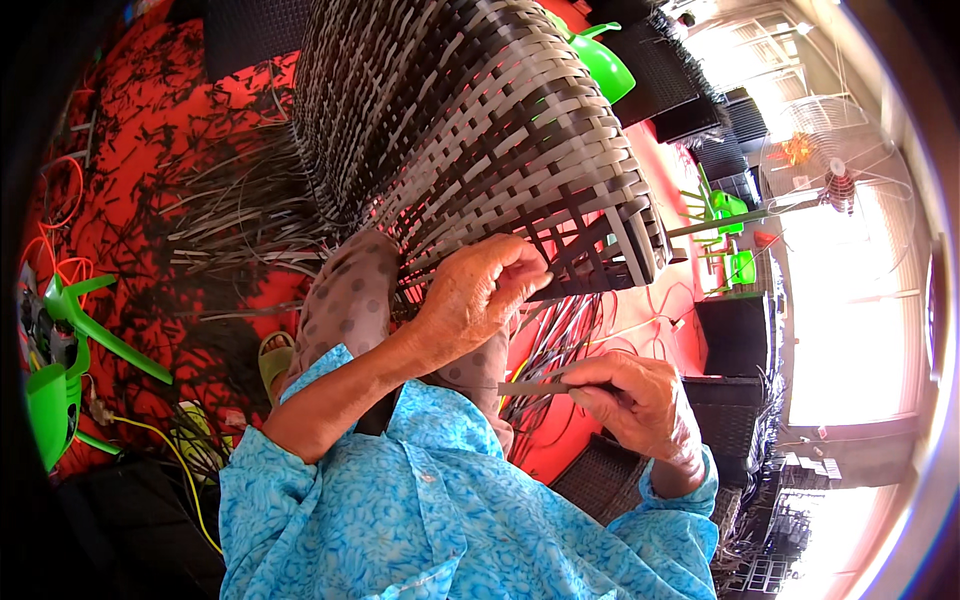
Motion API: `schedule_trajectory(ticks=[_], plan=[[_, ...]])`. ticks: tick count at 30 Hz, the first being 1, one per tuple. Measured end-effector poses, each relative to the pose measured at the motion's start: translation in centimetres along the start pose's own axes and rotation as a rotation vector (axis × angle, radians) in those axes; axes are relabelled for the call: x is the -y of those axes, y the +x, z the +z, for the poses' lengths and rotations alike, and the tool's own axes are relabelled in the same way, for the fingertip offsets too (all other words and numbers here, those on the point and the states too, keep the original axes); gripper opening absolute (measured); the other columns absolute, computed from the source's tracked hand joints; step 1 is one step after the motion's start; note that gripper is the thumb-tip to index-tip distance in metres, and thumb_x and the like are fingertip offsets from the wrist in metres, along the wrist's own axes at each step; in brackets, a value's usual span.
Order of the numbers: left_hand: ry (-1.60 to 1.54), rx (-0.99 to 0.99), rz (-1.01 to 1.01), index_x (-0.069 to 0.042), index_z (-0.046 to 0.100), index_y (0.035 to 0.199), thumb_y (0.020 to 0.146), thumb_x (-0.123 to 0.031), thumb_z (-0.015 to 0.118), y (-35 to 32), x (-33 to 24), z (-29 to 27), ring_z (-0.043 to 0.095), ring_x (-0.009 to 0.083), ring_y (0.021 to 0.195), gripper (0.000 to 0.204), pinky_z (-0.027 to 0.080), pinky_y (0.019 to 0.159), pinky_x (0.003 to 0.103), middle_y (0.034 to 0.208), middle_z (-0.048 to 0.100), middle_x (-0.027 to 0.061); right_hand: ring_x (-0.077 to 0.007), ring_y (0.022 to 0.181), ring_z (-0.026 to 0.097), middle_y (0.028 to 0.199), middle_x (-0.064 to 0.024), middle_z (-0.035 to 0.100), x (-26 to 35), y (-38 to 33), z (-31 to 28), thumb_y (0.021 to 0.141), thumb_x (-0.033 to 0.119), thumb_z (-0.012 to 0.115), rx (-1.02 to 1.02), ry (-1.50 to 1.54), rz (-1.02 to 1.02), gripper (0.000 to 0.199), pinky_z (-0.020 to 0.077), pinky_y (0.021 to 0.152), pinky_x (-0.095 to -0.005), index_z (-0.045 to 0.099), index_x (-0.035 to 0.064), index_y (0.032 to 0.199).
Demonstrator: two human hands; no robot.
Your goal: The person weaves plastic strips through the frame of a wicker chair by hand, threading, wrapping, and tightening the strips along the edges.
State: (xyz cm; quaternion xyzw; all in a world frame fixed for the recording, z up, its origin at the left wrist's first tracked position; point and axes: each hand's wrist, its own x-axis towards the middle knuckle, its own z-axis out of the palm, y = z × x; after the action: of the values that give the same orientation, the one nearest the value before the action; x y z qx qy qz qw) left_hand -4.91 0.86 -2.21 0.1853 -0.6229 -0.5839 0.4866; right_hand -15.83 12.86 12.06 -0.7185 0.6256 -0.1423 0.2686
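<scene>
A large woven piece (480,130) of flat grey, brown and black plastic strips leans over my knees, its corner pointing right. Toward that corner the weave loosens into an open grid of dark strips (590,250). At the lower edge of this grid my left hand (478,298) is closed in a pinch, thumb and forefinger on a dark strip. Lower and to the right, my right hand (638,402) grips a flat grey strip (535,388) between thumb and fingers. That strip's free end points left, over my lap.
Loose strips (240,210) fan out on the red floor (120,190) among many dark offcuts. Another bundle (570,335) lies beyond my right hand. Green plastic chairs (735,215), dark woven pieces (735,330) and a fan (838,165) stand right. A yellow cord (185,465) runs at lower left.
</scene>
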Motion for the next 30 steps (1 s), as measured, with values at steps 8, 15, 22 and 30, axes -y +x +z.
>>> schedule_trajectory(ticks=[8,15,22,30], plan=[[-0.067,-0.036,-0.050,-0.003,0.059,0.082,0.079,-0.014,0.065,0.3,1.0,0.0,0.047,0.0025,0.062,0.013,0.040,0.056,0.018,0.072,0.056,-0.0024,-0.0200,0.060,0.058,0.069,-0.0087,0.057,-0.4,0.6,-0.1,0.073,0.002,0.064,-0.098,-0.178,-0.027,0.013,0.0450,0.051,-0.0287,0.060,0.0030,0.085],[-0.289,0.055,-0.265,-0.003,0.059,0.081,0.081,-0.015,0.063,0.9,1.1,-0.3,0.047,0.0019,0.062,0.013,0.039,0.056,0.017,0.070,0.054,-0.0041,-0.0213,0.054,0.057,0.068,-0.0078,0.056,-0.8,1.4,-0.1,0.072,0.002,0.065,-0.207,-0.306,-0.052,0.012,0.0449,0.048,-0.0290,0.060,0.0029,0.082],[-0.493,-0.015,-0.234,-0.004,0.059,0.083,0.079,-0.006,0.064,0.7,2.4,1.6,0.046,0.0012,0.062,0.006,0.038,0.054,0.015,0.070,0.053,-0.0043,-0.0203,0.052,0.056,0.066,-0.0065,0.055,0.6,2.0,-1.4,0.069,0.001,0.065,-0.309,-0.484,-0.077,0.013,0.0431,0.046,-0.0292,0.059,0.0052,0.080],[-0.409,0.002,-0.339,-0.002,0.061,0.094,0.076,-0.006,0.066,0.8,0.6,1.5,0.041,0.0000,0.060,0.019,0.035,0.054,0.014,0.071,0.052,-0.0060,-0.0213,0.052,0.055,0.065,-0.0059,0.053,1.5,3.1,-2.8,0.068,0.002,0.064,-0.389,-0.791,-0.141,0.014,0.0435,0.046,-0.0298,0.056,0.0063,0.078]])
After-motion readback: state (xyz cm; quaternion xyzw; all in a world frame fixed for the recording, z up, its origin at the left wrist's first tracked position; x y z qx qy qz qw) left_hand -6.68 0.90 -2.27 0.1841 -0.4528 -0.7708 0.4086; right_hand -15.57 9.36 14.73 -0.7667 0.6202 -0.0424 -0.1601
